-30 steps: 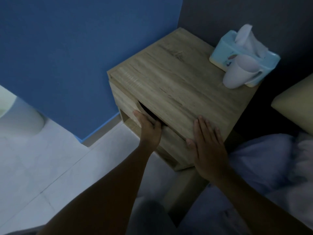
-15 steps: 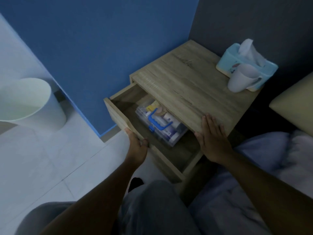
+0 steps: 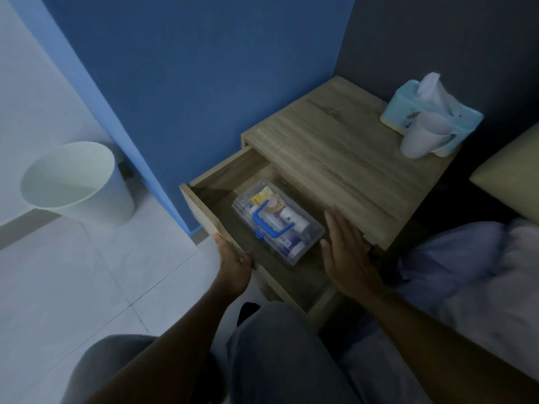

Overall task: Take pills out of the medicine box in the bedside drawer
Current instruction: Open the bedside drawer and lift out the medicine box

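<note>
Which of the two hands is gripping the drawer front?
The left hand, curled over the drawer front. The right hand is open and flat by the nightstand top's edge.

The room is dim, with a deep blue wall filling the twelve o'clock side and a dark grey wall meeting it at one o'clock, while a paler blue edge strip runs down toward the pale tiled floor at nine o'clock. A white waste bin stands on the tiles at nine o'clock, just beside that strip. The wooden bedside table sits in the corner of the two walls, and at three to four o'clock lie a beige headboard cushion and rumpled pale bedding.
</note>
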Action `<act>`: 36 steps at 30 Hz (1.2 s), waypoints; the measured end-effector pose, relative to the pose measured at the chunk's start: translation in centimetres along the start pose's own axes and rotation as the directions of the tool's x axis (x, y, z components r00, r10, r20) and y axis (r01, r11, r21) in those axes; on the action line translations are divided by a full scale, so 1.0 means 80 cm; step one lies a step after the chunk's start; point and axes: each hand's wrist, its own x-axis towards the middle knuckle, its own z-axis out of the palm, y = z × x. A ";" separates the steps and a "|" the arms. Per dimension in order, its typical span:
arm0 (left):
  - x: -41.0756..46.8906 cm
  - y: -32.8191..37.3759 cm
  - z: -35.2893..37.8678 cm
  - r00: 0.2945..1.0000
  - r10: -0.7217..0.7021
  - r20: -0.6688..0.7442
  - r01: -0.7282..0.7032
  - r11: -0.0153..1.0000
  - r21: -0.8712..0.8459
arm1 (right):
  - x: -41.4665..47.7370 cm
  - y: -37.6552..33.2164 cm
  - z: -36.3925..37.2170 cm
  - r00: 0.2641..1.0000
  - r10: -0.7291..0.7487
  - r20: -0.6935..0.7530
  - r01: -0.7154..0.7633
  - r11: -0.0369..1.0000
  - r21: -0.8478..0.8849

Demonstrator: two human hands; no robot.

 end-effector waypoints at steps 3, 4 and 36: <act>-0.004 0.019 0.007 0.973 0.194 -0.129 -0.159 0.958 0.238 | -0.005 -0.013 0.014 0.995 0.050 0.083 -0.059 0.992 0.110; -0.002 0.024 0.006 0.952 0.268 -0.145 -0.198 0.906 0.375 | -0.004 -0.016 0.019 0.988 0.103 0.115 -0.120 0.981 0.152; 0.044 0.252 -0.059 0.930 0.283 -0.237 -0.155 0.882 0.446 | 0.054 -0.099 -0.072 0.748 0.634 0.195 -0.593 0.508 0.625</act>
